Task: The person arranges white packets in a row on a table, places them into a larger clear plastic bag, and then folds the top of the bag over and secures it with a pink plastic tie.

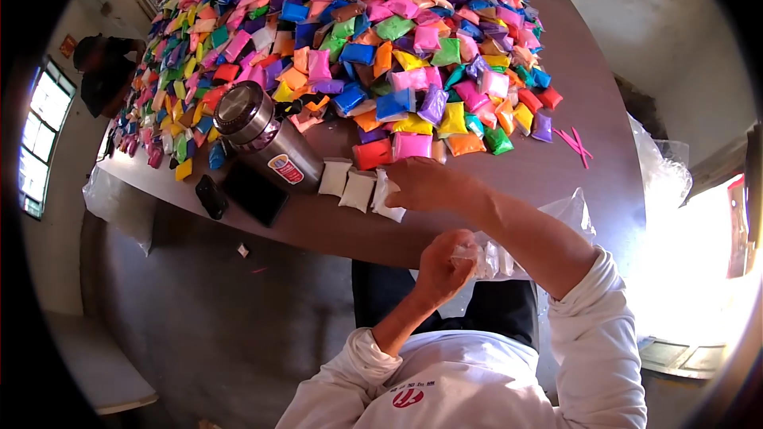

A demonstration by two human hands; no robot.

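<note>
My left hand [447, 268] is closed round the gathered edge of a clear plastic bag [499, 260], just in front of the table edge. My right hand [429, 184] reaches across above it, fingers bent onto a small white packet [385, 194], which they seem to pinch. Left of that lie two more white packets, one in the middle [357, 191] and one at the end [335, 176], side by side near the table edge. Right behind my right hand sit a pink packet [412, 144] and a red packet [373, 154] at the front of a heap.
A big heap of coloured packets [358, 53] covers much of the table [588, 95]. A steel flask [270, 143], a dark phone [255, 193] and a small black object [211, 197] stand left. Pink sticks [574, 147] lie right. Another person [107, 71] is at far left.
</note>
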